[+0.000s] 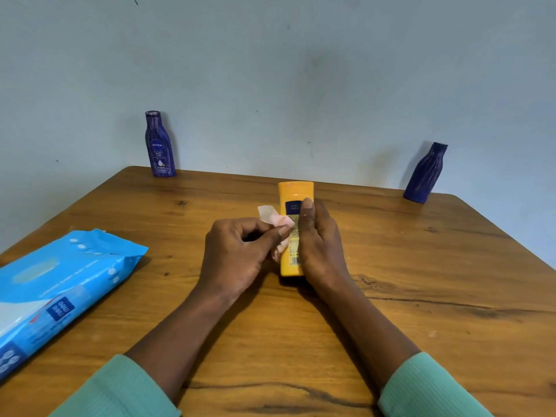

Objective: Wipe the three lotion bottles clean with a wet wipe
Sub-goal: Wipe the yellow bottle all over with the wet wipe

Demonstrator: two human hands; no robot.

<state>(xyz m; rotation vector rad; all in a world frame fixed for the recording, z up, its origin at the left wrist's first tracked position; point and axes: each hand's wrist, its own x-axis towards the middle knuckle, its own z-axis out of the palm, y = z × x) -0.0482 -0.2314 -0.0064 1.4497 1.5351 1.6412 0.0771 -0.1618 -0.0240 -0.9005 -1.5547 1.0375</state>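
Gripping the yellow lotion bottle (294, 194) along its right flank, the right hand (319, 245) had its fingers curled round the far side and its thumb laid up the printed label. It held the bottle at the middle of the wooden table (421, 281), straight in front of the person. The bottle's long axis ran directly away from the body, with the broad flat end farthest off and the barcode end nearest the wrists. Whether that near end rested on the wood or was lifted slightly could not be told from this angle.

The left hand (237, 251) was just beside the bottle's left edge, its thumb and curled fingers pinching a small crumpled wet wipe (272, 216). Part of the wipe touched the label's left margin, and a loose flap stuck up and to the left. The wiping turned on that relation: the wipe met the bottle from the left at about mid-length. A stroke along the long axis therefore looked the natural course, and the right hand would probably need to turn the bottle to bring its covered side round.

The left blue bottle (160, 145) and the right blue bottle (425, 174) stood well apart at the table's far edge by the wall, beyond both hands. A blue pack of wipes (60, 281) lay at the near left.
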